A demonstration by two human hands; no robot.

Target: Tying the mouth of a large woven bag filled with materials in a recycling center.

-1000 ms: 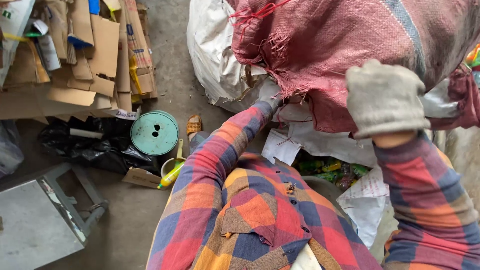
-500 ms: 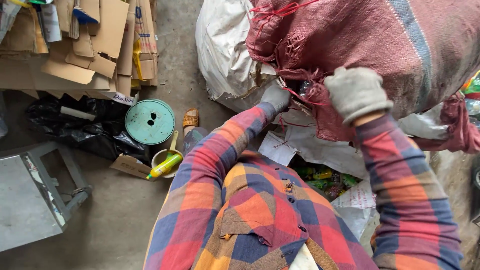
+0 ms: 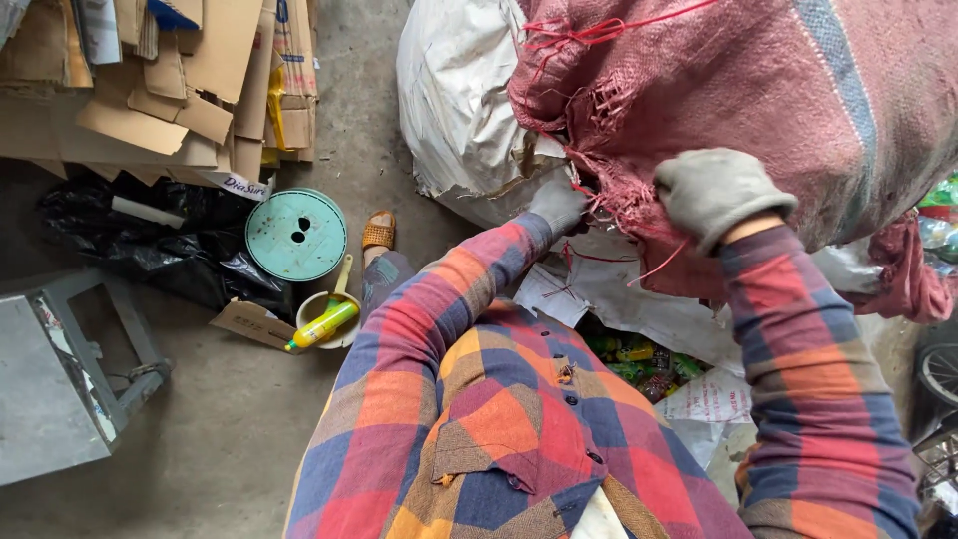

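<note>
Left hand (image 3: 559,207) has moved in under the red woven sack (image 3: 758,100), grip hidden; right hand (image 3: 720,192) stays fisted on its frayed edge. Concrete floor (image 3: 200,439), cardboard pile (image 3: 170,80) upper left.

Red woven sack (image 3: 798,90): cut off by top and right frame edges. Left hand (image 3: 559,205): fingertips hidden under sack fringe.

- My left hand (image 3: 559,207) rests at the frayed lower edge of the woven sack (image 3: 778,110); my right hand (image 3: 720,193) presses on its underside, further right.
- A plastic sack (image 3: 461,100) stands just left of the woven sack, touching it.
- Paper sheets (image 3: 639,294) lie beneath the woven sack, with small bottles (image 3: 639,357) under them.
- A cable spool (image 3: 296,235) lies on the floor far left of my hands, with flattened cardboard (image 3: 170,80) behind it.
- A bottle (image 3: 321,326) lies across a small bucket (image 3: 317,304), just in front of the spool.
- A sandalled foot (image 3: 377,232) sits between the spool and the plastic sack.
</note>
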